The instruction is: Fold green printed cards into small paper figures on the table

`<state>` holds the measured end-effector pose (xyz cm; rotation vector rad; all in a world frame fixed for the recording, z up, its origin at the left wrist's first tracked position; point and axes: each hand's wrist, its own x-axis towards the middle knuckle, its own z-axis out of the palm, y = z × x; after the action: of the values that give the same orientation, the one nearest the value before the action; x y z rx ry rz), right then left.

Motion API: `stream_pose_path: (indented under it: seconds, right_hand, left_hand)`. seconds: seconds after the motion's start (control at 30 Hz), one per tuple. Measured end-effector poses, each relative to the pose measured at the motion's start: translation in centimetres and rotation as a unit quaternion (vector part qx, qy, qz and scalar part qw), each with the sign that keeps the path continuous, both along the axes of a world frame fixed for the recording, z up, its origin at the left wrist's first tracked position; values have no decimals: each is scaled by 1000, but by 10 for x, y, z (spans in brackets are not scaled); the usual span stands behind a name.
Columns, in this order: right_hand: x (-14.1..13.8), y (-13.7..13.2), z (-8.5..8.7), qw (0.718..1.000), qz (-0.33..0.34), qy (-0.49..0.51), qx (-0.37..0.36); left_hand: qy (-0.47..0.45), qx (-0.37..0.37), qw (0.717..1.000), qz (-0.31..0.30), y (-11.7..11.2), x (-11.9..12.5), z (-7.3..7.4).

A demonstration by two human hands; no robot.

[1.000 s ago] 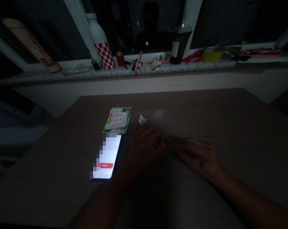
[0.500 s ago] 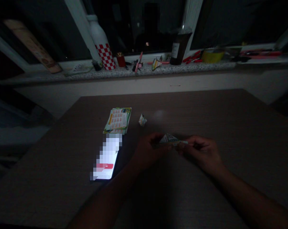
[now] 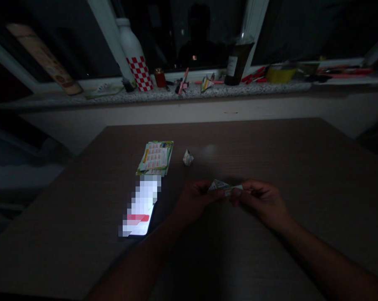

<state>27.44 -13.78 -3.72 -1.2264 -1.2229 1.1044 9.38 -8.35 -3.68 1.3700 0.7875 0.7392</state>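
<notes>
A small folded printed paper (image 3: 220, 184) is held between my two hands above the table. My left hand (image 3: 195, 198) pinches its left part, thumb in front and fingers behind. On the right end of the paper, my right hand (image 3: 260, 197) is closed with thumb and fingertips. The paper has a peaked, triangular part on the left and a narrow strip toward the right. Beyond my left hand stands a small pointed folded paper piece (image 3: 188, 158) on the table. The fingers behind the paper are partly hidden, and the light is dim.
Left of my hands lie a lit phone (image 3: 140, 209) and a stack of printed paper sheets (image 3: 156, 156) on the brown table (image 3: 270, 146). Along the windowsill (image 3: 189, 93) stand a checkered white bottle (image 3: 135, 58), a dark tube (image 3: 235, 65), a yellow tape roll (image 3: 280, 75) and pens.
The paper's peak has shifted left and sits lower, and more of the right strip shows bent. My right hand has moved slightly left; the phone and sheets stay put.
</notes>
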Motion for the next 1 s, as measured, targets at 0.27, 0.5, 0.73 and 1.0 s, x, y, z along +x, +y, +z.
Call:
stream_pose_path:
  seconds: [0.27,0.5,0.73,1.0]
  right_hand:
    - [1,0,-2,995,27,-80,46]
    - [1,1,-3,998,51,-20,32]
    - [-1,2,-7,998,34,-23,42]
    - [6,-1,-5,910,-69,-260,315]
  left_hand:
    - [78,27,997,12,-7,-2,3]
    - [60,25,998,8,-8,-1,3]
    - [41,25,999,16,-8,0,0]
    - [58,16,997,57,-6,0,-7]
